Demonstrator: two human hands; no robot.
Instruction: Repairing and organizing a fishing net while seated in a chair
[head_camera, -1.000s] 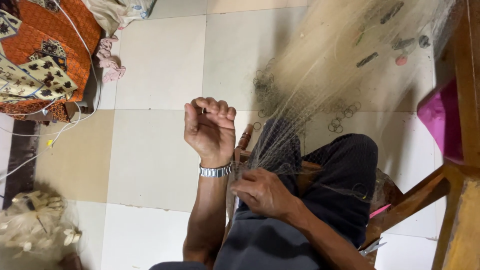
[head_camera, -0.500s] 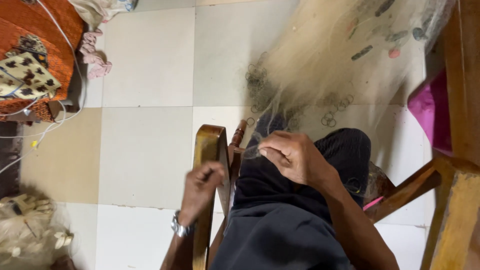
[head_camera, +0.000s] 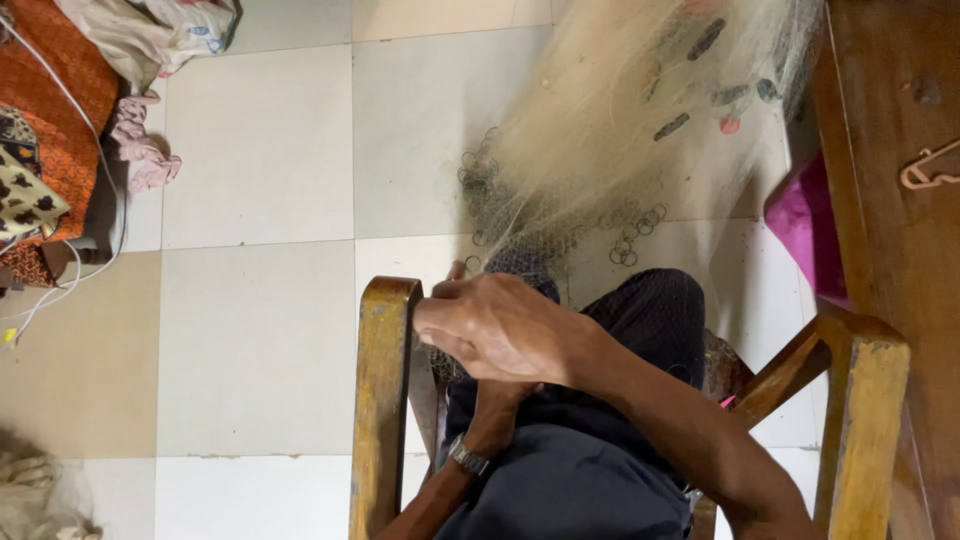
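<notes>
A tiled floor (head_camera: 260, 330) of pale and tan squares lies below a wooden chair (head_camera: 382, 400). In the head view, a fine pale fishing net (head_camera: 620, 130) fans from the lap toward the upper edge, small metal rings (head_camera: 628, 235) scattered along it. The right hand (head_camera: 500, 325) is closed, pinching the netting beside the chair's arm. The left hand (head_camera: 497, 405), watch on its wrist, sits beneath, its grip hidden. Most netting judged unworked.

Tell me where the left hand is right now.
In the head view the left hand sits low at centre, tucked under the right hand, just right of the wooden chair arm and against the dark trousers; its fingers are hidden.
</notes>
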